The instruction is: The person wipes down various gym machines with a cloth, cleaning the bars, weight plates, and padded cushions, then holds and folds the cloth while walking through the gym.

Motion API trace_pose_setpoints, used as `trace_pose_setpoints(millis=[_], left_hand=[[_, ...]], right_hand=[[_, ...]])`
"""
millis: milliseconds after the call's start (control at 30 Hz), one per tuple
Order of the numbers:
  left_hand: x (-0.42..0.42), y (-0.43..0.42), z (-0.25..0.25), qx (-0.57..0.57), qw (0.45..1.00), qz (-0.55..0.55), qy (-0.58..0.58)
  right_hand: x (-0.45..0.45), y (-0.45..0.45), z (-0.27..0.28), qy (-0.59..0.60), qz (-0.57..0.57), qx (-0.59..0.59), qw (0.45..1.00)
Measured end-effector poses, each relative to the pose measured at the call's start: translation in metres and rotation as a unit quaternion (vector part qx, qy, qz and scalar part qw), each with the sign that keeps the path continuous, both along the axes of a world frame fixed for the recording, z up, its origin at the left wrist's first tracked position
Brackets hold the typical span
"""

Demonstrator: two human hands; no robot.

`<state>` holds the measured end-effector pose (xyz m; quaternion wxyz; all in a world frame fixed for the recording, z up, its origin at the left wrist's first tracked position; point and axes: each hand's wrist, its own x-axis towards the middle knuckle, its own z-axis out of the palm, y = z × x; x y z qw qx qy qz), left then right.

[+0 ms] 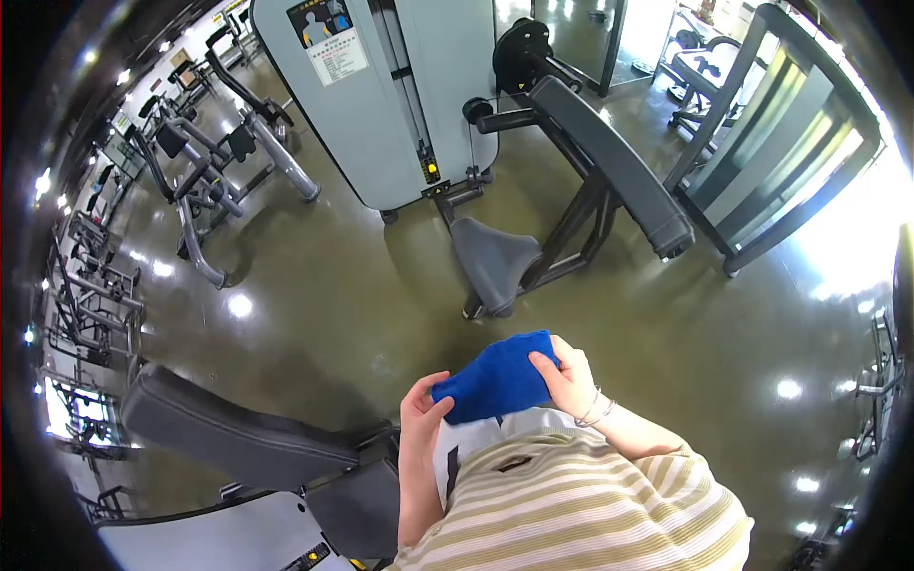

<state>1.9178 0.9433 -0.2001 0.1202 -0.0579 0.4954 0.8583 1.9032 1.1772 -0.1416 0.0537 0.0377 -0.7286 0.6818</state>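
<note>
A blue cloth (497, 378) is stretched between my two hands in front of my striped shirt. My left hand (426, 404) pinches its left end between thumb and fingers. The right end is gripped by my right hand (566, 377), with the thumb on top and the fingers behind the cloth. A thin bracelet (596, 407) circles my right wrist.
A machine with a grey seat (493, 257) and a long padded bench (614, 157) stands ahead, beside a grey weight housing (381, 114). A black padded bench (228, 428) lies close at the left. More machines (205, 162) line the far left.
</note>
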Motion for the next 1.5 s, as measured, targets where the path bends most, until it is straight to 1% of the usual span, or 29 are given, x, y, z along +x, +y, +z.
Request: trace_pose_setpoints(millis=[33,67,167,200,267,300,333,400,433,467,533,567,600,633,667,700,733,767,800,867,900,933,1033,1133,1200,1267,1400,1433,1500], left_hand=[[-0.012,-0.003,-0.005,-0.05,0.999,0.006,0.018],[-0.024,-0.006,-0.008,-0.053,0.999,0.007,0.01],[-0.071,-0.017,-0.019,0.056,0.998,0.031,-0.012],[-0.092,-0.022,-0.022,0.055,0.998,0.028,-0.013],[-0.141,-0.034,-0.025,0.038,0.997,0.026,-0.069],[-0.17,-0.037,-0.024,-0.033,0.998,0.004,-0.051],[-0.204,-0.04,-0.026,-0.035,0.998,-0.009,-0.045],[-0.269,-0.048,-0.024,-0.148,0.989,0.016,0.005],[-0.304,-0.053,-0.019,-0.163,0.985,0.051,0.033],[-0.341,-0.061,-0.011,-0.157,0.986,0.039,0.046],[-0.409,-0.08,0.006,-0.326,0.917,0.136,0.184],[-0.44,-0.087,0.015,-0.32,0.919,0.127,0.192],[-0.468,-0.096,0.023,-0.343,0.897,0.155,0.231],[-0.491,-0.105,0.03,-0.366,0.873,0.181,0.267],[-0.513,-0.11,0.034,-0.364,0.875,0.167,0.272],[-0.532,-0.114,0.039,-0.374,0.859,0.174,0.304],[-0.549,-0.115,0.041,-0.38,0.843,0.182,0.335],[-0.561,-0.111,0.041,-0.357,0.865,0.173,0.308],[-0.569,-0.104,0.043,-0.352,0.868,0.163,0.31],[-0.582,-0.081,0.053,-0.339,0.877,0.158,0.3],[-0.585,-0.066,0.057,-0.278,0.903,0.165,0.285],[-0.59,-0.057,0.056,-0.239,0.925,0.155,0.251],[-0.601,-0.048,0.062,-0.249,0.934,0.096,0.24],[-0.624,-0.049,0.07,-0.289,0.903,0.106,0.298],[-0.638,-0.043,0.078,-0.282,0.908,0.1,0.294],[-0.655,-0.025,0.083,-0.245,0.909,0.105,0.321],[-0.684,0.04,0.09,-0.254,0.907,0.023,0.336],[-0.691,0.062,0.091,-0.286,0.886,0.003,0.364],[-0.705,0.11,0.085,-0.249,0.881,-0.05,0.4]], right_hand=[[-0.016,-0.001,-0.003,0.002,0.004,0.02,1.0],[-0.031,-0.004,-0.007,0.003,0.007,0.04,0.999],[-0.079,-0.021,-0.017,-0.052,0.026,0.059,0.997],[-0.099,-0.029,-0.021,-0.053,0.022,0.058,0.997],[-0.141,-0.048,-0.031,-0.023,0.012,0.003,1.0],[-0.165,-0.055,-0.037,-0.01,0.0,-0.004,1.0],[-0.191,-0.063,-0.041,-0.005,-0.013,-0.005,1.0],[-0.244,-0.08,-0.044,-0.009,-0.08,-0.03,0.996],[-0.274,-0.086,-0.049,-0.003,-0.103,-0.022,0.994],[-0.306,-0.094,-0.047,0.009,-0.116,-0.019,0.993],[-0.365,-0.113,-0.039,-0.012,-0.136,-0.026,0.99],[-0.392,-0.125,-0.03,0.0,-0.13,-0.023,0.991],[-0.417,-0.138,-0.018,0.033,-0.126,-0.048,0.99],[-0.439,-0.143,-0.016,0.063,-0.121,-0.009,0.991],[-0.459,-0.146,-0.014,0.093,-0.116,0.031,0.988],[-0.475,-0.146,-0.009,0.091,-0.131,0.031,0.987],[-0.49,-0.145,-0.004,0.14,-0.161,0.083,0.973],[-0.501,-0.143,0.001,0.187,-0.187,0.139,0.954],[-0.507,-0.138,0.003,0.175,-0.208,0.171,0.947],[-0.516,-0.128,0.004,0.173,-0.268,0.189,0.929],[-0.517,-0.12,0.006,0.16,-0.285,0.196,0.924],[-0.52,-0.115,0.007,0.18,-0.314,0.199,0.911],[-0.525,-0.104,0.013,0.121,-0.331,0.143,0.925],[-0.544,-0.101,0.014,0.142,-0.328,0.167,0.919],[-0.559,-0.092,0.011,0.149,-0.327,0.2,0.912],[-0.571,-0.077,0.014,0.193,-0.346,0.266,0.879],[-0.58,-0.019,0.019,0.212,-0.439,0.297,0.821],[-0.575,-0.003,0.02,0.182,-0.459,0.279,0.824],[-0.567,0.028,0.021,0.171,-0.495,0.262,0.81]])
